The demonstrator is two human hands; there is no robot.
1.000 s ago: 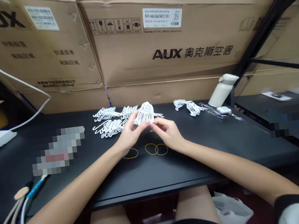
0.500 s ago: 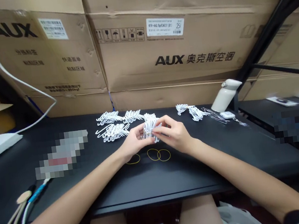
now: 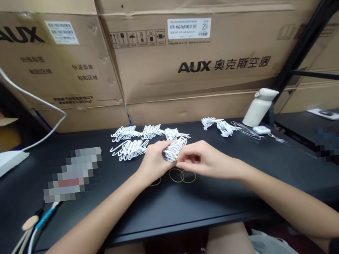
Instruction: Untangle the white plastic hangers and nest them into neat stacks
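Observation:
My left hand is closed around a bundle of white hooks, held above the black table. Beside the bundle's lower right, the fingers of my right hand are pinched together; what lies between them, if anything, is hidden. Just below the hands are yellow rubber bands, two of them overlapping and one partly covered by my left hand. Behind my hands lie more white hook bundles, one of them right behind the held bundle.
Two more hook bundles lie to the right, beside glasses, a small white case and a white bottle. On the left are a blurred-out object, cables and a power strip. Large cardboard boxes stand behind.
The held bundle has tilted over in my left hand. My right hand has moved down and right, its fingers now curled at the bundle's side, and another bundle shows behind.

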